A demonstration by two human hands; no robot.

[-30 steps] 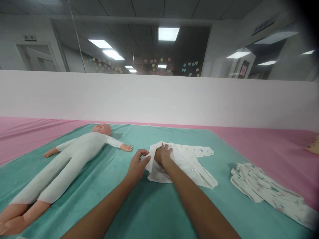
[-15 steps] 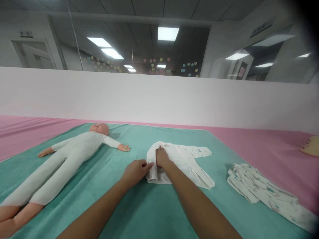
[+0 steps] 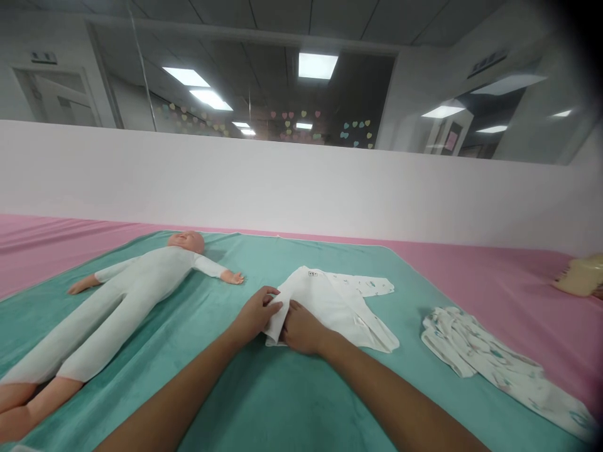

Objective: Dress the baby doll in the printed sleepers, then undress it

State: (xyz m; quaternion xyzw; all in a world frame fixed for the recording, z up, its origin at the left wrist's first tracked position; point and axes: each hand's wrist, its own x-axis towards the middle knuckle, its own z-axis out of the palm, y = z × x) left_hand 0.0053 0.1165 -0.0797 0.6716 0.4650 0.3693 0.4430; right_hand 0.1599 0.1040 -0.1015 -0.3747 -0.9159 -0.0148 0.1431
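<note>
A white baby garment (image 3: 336, 304) with small prints lies partly folded on the teal blanket (image 3: 264, 395). My left hand (image 3: 254, 314) pinches the garment's near left edge, fingers closed on the cloth. My right hand (image 3: 301, 329) rests on the garment's near corner beside it, fingers curled against the fabric. A baby doll (image 3: 117, 301) in a white bodysuit lies on its back to the left, arms spread.
A second patterned white garment (image 3: 490, 364) lies crumpled at the right edge of the blanket. Pink sheeting (image 3: 494, 276) surrounds the blanket. A pale doll part (image 3: 579, 276) sits at the far right. A white partition wall (image 3: 301, 182) runs behind.
My right hand slid from the garment's upper middle down to its near corner. My left hand closed on the left edge, and the folded edge shifted slightly toward me.
</note>
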